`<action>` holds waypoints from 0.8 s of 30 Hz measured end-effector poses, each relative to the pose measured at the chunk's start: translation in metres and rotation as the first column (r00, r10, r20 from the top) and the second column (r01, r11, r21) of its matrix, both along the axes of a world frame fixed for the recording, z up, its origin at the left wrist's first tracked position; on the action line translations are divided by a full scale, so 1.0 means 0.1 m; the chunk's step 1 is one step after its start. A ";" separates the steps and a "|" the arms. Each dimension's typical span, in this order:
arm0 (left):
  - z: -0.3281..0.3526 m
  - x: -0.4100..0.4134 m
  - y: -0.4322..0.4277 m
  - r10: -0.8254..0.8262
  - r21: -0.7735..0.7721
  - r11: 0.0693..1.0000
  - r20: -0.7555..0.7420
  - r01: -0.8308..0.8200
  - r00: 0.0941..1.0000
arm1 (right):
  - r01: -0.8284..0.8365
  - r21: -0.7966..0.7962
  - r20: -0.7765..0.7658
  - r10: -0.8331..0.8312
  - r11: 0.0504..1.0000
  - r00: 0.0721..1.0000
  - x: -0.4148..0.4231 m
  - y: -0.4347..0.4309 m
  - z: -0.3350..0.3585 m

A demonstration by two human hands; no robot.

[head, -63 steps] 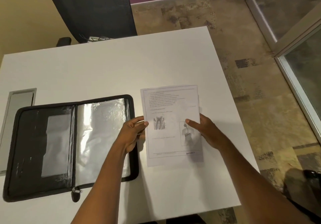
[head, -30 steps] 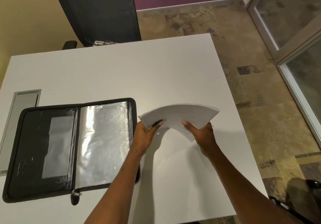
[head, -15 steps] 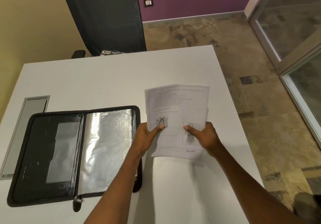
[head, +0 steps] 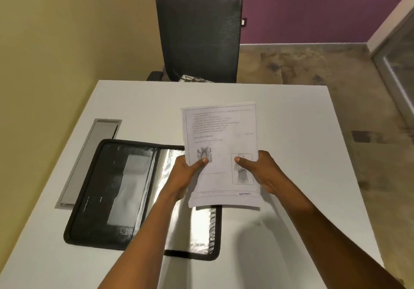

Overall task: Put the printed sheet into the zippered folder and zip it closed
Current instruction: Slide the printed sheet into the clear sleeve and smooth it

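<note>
Head view, the only one given. Printed sheet [head: 220, 152] held up off the white table [head: 291, 120], face toward the camera, long axis running away from the body, near edge lowest. Pinched at the lower half from both sides: left hand [head: 186, 173] closed on the left edge, thumb over the tooth drawing; right hand [head: 263, 172] closed on the right edge, thumb beside the boxed figure. Fingers behind the paper, out of sight. Possibly more than one leaf in the pinch; too thin at the edges to tell.

Zippered folder [head: 125, 190] lying open and flat on the table, down and to the left of the sheet, spine roughly parallel to the sheet's long axis. Sheet's lower left corner hanging above the folder's right half, not touching it so far as could be seen. Left hand the nearer to the folder, left forearm crossing over that half.

Contents: right half lined with shiny clear sleeves [head: 201, 230], seemingly empty; left half dark, with a pale paper or pocket panel [head: 130, 187] lying in it. Zip track all round the rim, undone; puller not visible.

Judged: sheet not yet inside, zip not yet started. Coming move likely a short carry leftward and down, keeping the long axis along the spine, so the page lands square within the right half and clear of the zip.

Beyond the table, a dark mesh chair [head: 199, 33]; a grey cable tray [head: 89, 161] set into the tabletop left of the folder.
</note>
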State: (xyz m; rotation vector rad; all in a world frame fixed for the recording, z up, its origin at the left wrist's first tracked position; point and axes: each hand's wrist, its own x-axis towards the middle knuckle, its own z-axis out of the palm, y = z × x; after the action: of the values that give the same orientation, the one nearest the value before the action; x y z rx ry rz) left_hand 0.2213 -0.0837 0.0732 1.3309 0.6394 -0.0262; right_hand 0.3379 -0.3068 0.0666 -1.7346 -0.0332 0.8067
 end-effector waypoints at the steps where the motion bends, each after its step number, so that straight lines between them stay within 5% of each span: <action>1: -0.01 0.00 0.11 -0.004 0.004 1.000 -0.002 0.004 1.000 | -0.004 -0.006 -0.001 0.004 1.000 1.000 0.01 0.11 -0.01; 11: -0.33 0.06 1.25 0.025 0.044 0.999 -0.111 -0.020 0.993 | 0.082 -0.010 0.030 -0.082 0.997 0.996 0.28 0.72 0.01; 14: -0.55 0.04 1.53 0.009 0.267 0.963 -0.159 0.035 0.987 | 0.154 -0.046 0.069 -0.151 0.987 0.986 0.39 0.78 -0.09; 18: -0.81 0.12 1.73 -0.096 0.670 0.702 -0.248 0.242 0.964 | 0.212 -0.086 0.068 -0.207 0.973 0.976 0.48 0.85 -0.19; 24: -1.15 0.36 1.79 -0.304 0.810 0.337 -0.389 0.480 0.870 | 0.242 -0.130 0.065 -0.236 0.961 0.970 0.54 0.87 -0.30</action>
State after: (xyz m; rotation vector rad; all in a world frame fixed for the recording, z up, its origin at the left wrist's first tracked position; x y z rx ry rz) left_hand 0.2575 0.0956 -0.0416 2.5752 0.4316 -0.2351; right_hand 0.3920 -0.2197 0.0364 -1.8458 0.2004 0.5997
